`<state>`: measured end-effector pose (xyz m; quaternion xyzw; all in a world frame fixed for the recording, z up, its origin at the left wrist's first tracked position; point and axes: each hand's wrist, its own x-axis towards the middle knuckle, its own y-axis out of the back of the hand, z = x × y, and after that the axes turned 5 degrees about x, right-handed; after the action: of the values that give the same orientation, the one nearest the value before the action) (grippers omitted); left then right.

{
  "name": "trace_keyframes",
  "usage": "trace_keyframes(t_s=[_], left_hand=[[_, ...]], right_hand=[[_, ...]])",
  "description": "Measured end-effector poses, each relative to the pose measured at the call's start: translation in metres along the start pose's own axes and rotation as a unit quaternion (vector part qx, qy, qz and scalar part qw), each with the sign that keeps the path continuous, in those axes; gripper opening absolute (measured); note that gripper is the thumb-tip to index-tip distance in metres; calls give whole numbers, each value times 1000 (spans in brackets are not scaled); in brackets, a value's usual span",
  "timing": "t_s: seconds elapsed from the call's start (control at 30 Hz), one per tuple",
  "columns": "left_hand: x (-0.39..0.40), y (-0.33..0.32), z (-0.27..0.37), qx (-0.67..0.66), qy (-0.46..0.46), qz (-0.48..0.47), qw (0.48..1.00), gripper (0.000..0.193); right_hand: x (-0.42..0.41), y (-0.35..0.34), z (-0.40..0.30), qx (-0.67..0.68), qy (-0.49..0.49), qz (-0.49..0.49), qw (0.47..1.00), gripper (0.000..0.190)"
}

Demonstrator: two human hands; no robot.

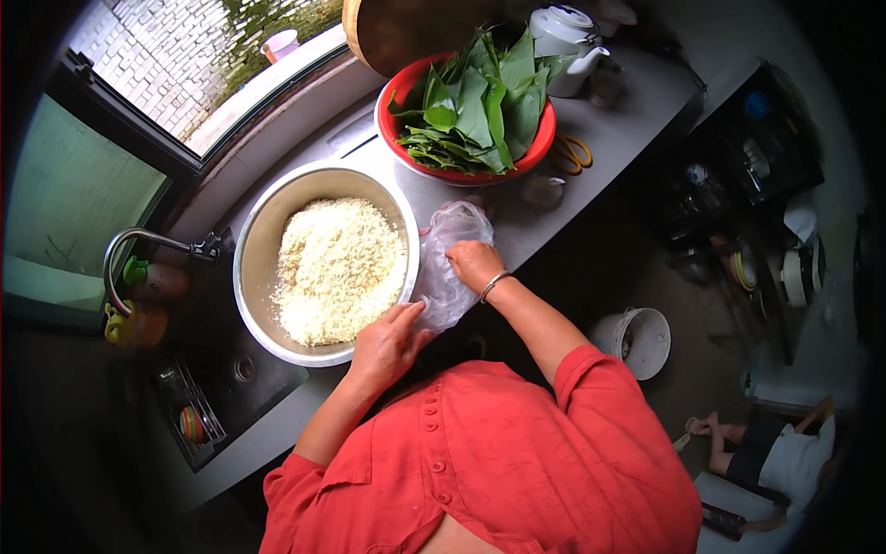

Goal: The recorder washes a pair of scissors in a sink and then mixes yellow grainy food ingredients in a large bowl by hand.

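My right hand (477, 266), with a bangle at its wrist, grips a crumpled clear plastic bag (450, 294) at the counter's front edge. The fingers of my left hand (391, 343) are at the bag's near left side and seem to hold it, beside the rim of a large metal basin (244, 305). Inside that basin lies a heap of pale grains (339, 270), which look like rice. Beyond the bag, a red basin (543, 149) is filled with long green leaves (477, 104), some upright and some lying flat.
Yellow-handled scissors (573, 154) and a small clear container (542, 190) lie right of the leaves. A white teapot (564, 38) stands behind. Left are a faucet (156, 239) and dark sink (266, 388). On the floor is a white bucket (644, 343); another person (782, 457) is at lower right.
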<state>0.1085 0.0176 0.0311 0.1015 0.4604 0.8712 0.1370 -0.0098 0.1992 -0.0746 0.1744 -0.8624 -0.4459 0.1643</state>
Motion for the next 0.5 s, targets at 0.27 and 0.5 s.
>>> trace_keyframes(t_s=[0.27,0.5], left_hand=[[-17,5,-11,-163,72,60,982,26],[-37,33,-29,-265,186,135,937,22]], right_hand=[[16,-5,-12,-75,-5,-69,995,9],[19,2,-8,-96,22,-58,993,9]])
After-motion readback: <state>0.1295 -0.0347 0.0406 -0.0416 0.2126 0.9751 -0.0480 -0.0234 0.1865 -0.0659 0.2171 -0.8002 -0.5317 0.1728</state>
